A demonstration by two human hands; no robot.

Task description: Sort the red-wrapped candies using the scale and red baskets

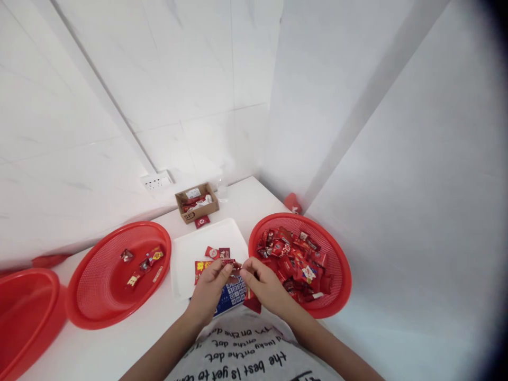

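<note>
My left hand (210, 288) and my right hand (265, 286) meet above the front of a white scale tray (184, 254). Between their fingertips they pinch a small red wrapped candy (227, 261), partly hidden by the fingers. A larger red packet (252, 301) hangs under my right hand, seemingly held in its curled fingers. On the tray lie a red packet with yellow print (201, 269), a red packet with a round pale mark (212, 252) and a dark red one (224, 252). The scale's blue keypad (237, 292) shows below my hands.
On the right, a red mesh basket (344, 264) holds many red snack packets (283, 248). The left red basket (85, 286) contains several small packets. Another red basket (29, 312) stands farther left. Behind the tray are a cardboard box (202, 213) with packets and a red packet (202, 221).
</note>
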